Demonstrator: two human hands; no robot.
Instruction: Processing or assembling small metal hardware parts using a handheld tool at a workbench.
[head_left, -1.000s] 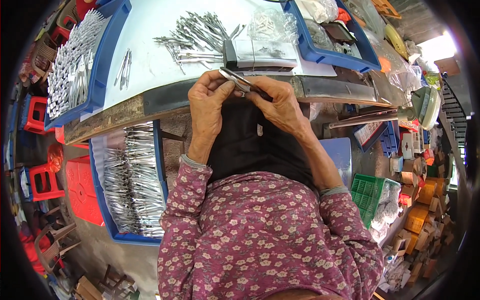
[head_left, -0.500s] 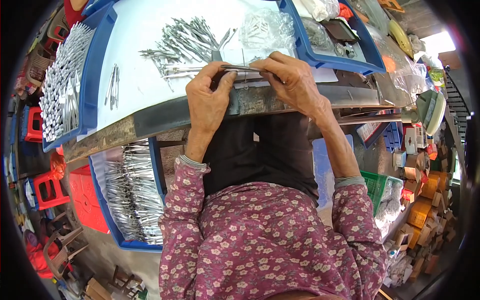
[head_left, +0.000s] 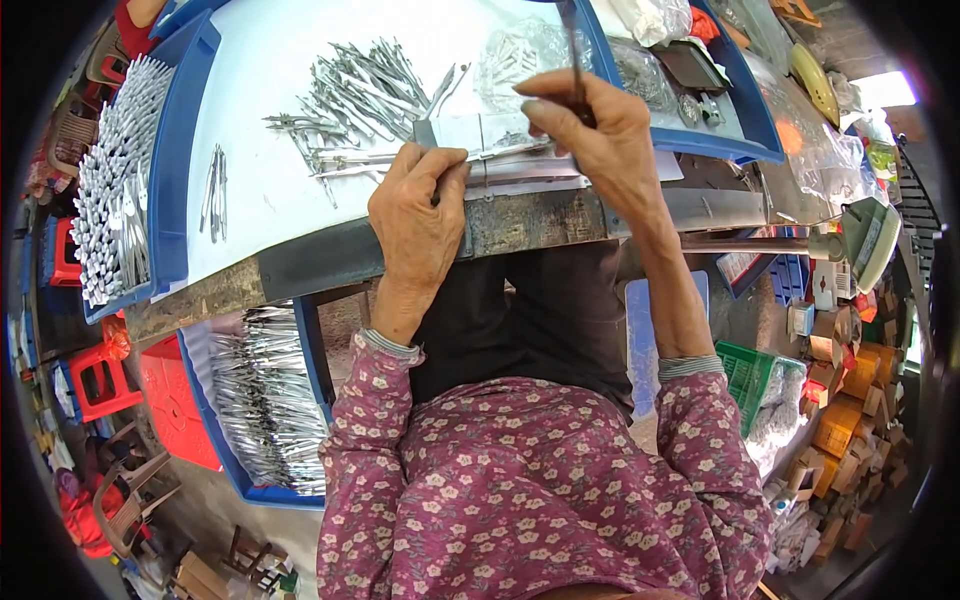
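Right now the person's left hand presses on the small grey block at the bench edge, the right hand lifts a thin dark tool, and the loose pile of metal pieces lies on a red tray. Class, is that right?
Not quite: the head view shows the pile of metal pieces on a white-lined tray with a blue rim, not red. The left hand does press on the small grey block, and the right hand lifts a thin dark tool.

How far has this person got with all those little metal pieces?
Done, it seems: blue trays hold packed rows of metal pieces, and another full tray sits under the bench. In hand: the left hand steadies a flat holder while the right hand grips a thin tool. Left: a loose pile on the white surface.
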